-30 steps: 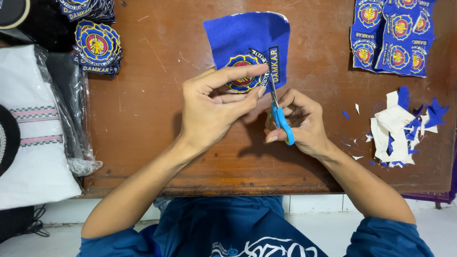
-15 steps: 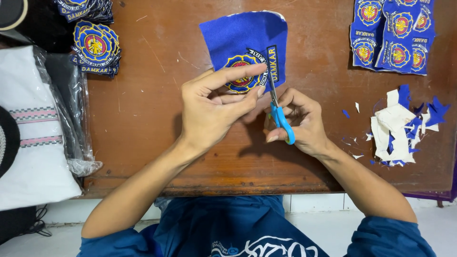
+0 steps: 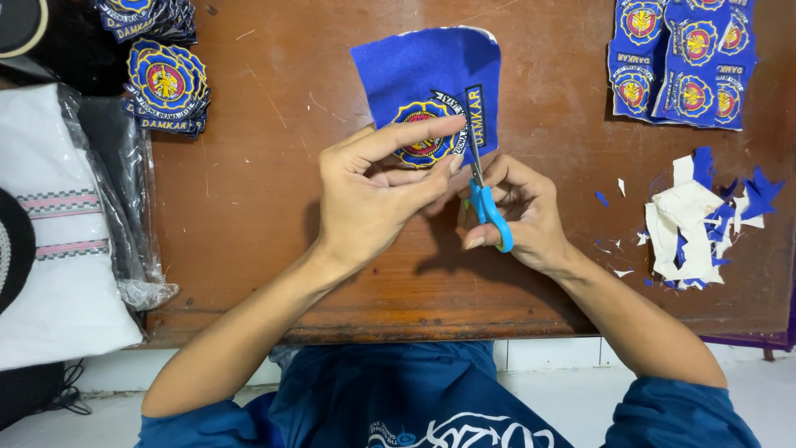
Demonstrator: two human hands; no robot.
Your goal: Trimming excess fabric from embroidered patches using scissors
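My left hand [image 3: 373,195] pinches a piece of blue fabric [image 3: 423,70] that carries a round embroidered badge in yellow, red and blue [image 3: 421,141], held up over the brown wooden table [image 3: 265,216]. My right hand [image 3: 522,211] grips small scissors with light blue handles [image 3: 489,211]. The scissor blades point up into the fabric's lower right edge, next to the badge. My fingers hide the lower part of the badge.
A stack of cut-out round badges [image 3: 166,83] lies at the table's back left, a blue sheet of uncut badges [image 3: 680,58] at the back right. White and blue offcuts [image 3: 696,220] lie right. White fabric in clear plastic [image 3: 58,224] sits to the left.
The blue fabric has turned and shifted slightly in my left hand. Both hands and the scissors stay in almost the same place.
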